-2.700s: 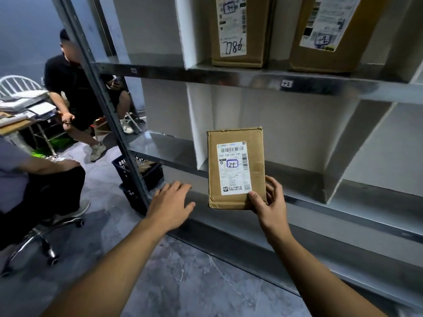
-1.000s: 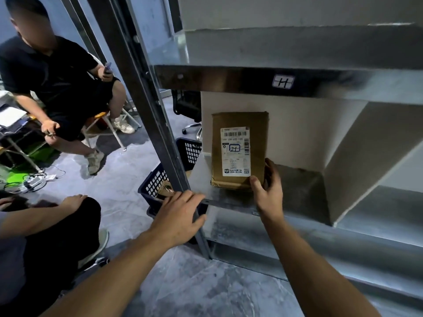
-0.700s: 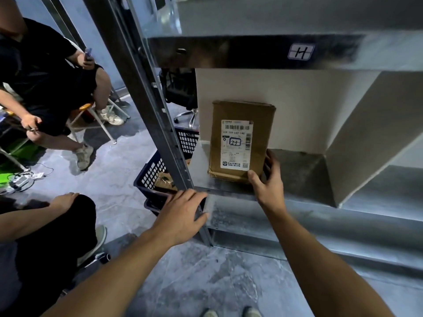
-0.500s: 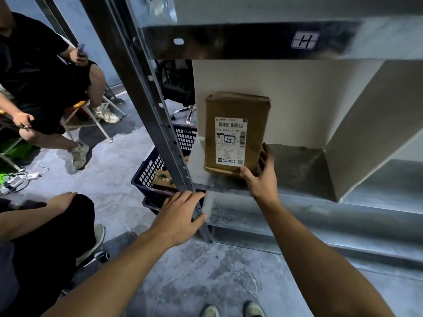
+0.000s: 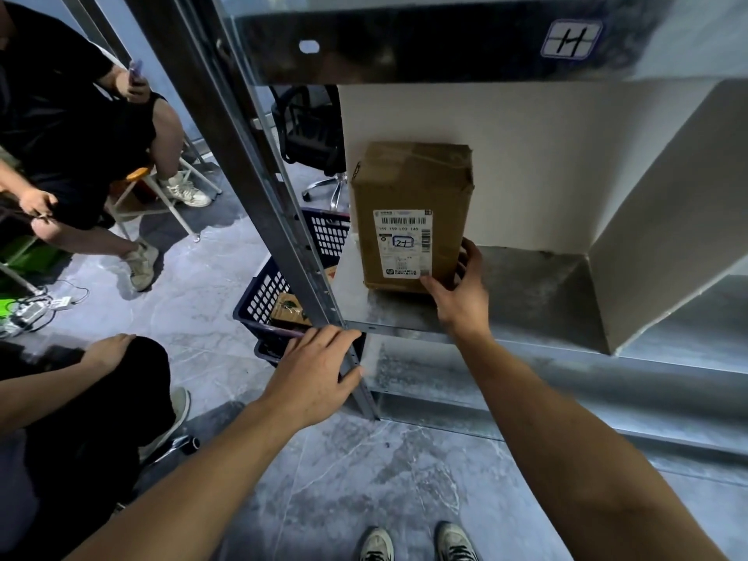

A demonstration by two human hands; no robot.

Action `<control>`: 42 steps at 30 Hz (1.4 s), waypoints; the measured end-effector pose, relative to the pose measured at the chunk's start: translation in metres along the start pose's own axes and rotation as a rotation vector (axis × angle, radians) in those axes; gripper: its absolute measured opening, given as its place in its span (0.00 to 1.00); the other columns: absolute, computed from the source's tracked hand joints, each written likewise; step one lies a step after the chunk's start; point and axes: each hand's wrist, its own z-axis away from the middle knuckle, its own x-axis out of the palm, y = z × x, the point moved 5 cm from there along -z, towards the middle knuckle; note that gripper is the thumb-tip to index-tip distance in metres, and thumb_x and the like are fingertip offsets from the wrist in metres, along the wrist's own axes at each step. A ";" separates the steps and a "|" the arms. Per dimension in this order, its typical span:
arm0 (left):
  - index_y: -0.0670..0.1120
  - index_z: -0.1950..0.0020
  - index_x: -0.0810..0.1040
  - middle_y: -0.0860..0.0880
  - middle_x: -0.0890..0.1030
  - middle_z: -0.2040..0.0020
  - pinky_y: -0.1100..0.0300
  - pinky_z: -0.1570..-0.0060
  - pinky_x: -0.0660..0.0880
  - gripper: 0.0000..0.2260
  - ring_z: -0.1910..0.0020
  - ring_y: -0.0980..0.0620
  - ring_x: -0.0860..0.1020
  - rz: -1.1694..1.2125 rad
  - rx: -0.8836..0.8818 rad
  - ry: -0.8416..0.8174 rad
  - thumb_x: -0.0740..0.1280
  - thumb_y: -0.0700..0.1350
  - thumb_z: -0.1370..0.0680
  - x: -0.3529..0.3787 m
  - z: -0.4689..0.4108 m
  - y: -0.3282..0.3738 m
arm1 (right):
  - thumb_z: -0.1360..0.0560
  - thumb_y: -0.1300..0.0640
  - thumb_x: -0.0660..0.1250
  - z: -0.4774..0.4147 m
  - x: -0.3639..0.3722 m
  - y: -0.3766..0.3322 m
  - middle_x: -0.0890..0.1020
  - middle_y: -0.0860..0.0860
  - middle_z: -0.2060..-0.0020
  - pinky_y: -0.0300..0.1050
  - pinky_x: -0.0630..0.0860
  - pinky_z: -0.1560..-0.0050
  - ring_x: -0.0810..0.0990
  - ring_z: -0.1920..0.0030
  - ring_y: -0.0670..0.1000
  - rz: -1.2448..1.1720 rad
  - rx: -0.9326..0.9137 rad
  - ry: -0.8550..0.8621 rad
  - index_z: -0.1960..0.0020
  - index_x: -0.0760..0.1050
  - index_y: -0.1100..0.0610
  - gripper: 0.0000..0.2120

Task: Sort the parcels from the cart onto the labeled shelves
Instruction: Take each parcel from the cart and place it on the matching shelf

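Parcel standing on the metal shelf, right hand at its lower corner.

The cardboard parcel (image 5: 411, 204) stands upright at the left end of the shelf (image 5: 538, 293), against the white back panel; its label faces out, small print unreadable. The right hand (image 5: 459, 291) cups its lower right corner, fingers hidden behind the side. The left hand (image 5: 313, 376) lies spread, resting on the steel upright (image 5: 259, 184). Open shelf room lies right of the parcel, up to a white divider (image 5: 664, 220). A blue basket (image 5: 283, 293) sits partly hidden behind the upright.
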 end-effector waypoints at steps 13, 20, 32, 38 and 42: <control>0.53 0.24 0.60 0.55 0.66 0.29 0.53 0.31 0.61 0.24 0.31 0.52 0.64 -0.085 0.068 0.005 0.57 0.57 0.19 -0.004 0.006 -0.001 | 0.25 0.54 0.74 0.009 -0.010 0.001 0.69 0.53 0.26 0.52 0.70 0.31 0.71 0.29 0.57 0.194 0.047 0.038 0.22 0.57 0.48 0.37; 0.53 0.25 0.62 0.53 0.68 0.30 0.50 0.32 0.63 0.24 0.32 0.48 0.66 -0.119 0.158 -0.010 0.58 0.58 0.20 0.001 0.004 0.008 | 0.20 0.50 0.66 0.082 -0.042 0.005 0.74 0.59 0.35 0.54 0.72 0.37 0.74 0.36 0.61 0.652 -0.112 0.000 0.31 0.70 0.59 0.22; 0.53 0.25 0.61 0.52 0.68 0.29 0.52 0.34 0.63 0.24 0.32 0.48 0.66 -0.178 0.581 -0.066 0.57 0.59 0.20 0.027 -0.015 0.194 | 0.23 0.41 0.57 0.197 -0.205 0.036 0.81 0.55 0.44 0.53 0.76 0.48 0.79 0.45 0.62 1.176 -0.029 0.109 0.39 0.76 0.53 0.21; 0.54 0.26 0.64 0.52 0.70 0.31 0.53 0.35 0.63 0.24 0.32 0.48 0.67 -0.197 0.869 -0.050 0.60 0.58 0.21 0.049 0.008 0.364 | 0.21 0.43 0.60 0.266 -0.347 0.059 0.78 0.54 0.41 0.52 0.72 0.45 0.76 0.40 0.61 1.183 0.162 0.319 0.36 0.73 0.52 0.19; 0.53 0.27 0.64 0.51 0.70 0.31 0.52 0.34 0.63 0.23 0.31 0.48 0.67 -0.172 1.006 -0.055 0.60 0.57 0.21 0.065 0.038 0.481 | 0.21 0.41 0.59 0.320 -0.448 0.075 0.77 0.53 0.42 0.52 0.74 0.46 0.76 0.40 0.60 1.218 0.302 0.417 0.37 0.72 0.52 0.19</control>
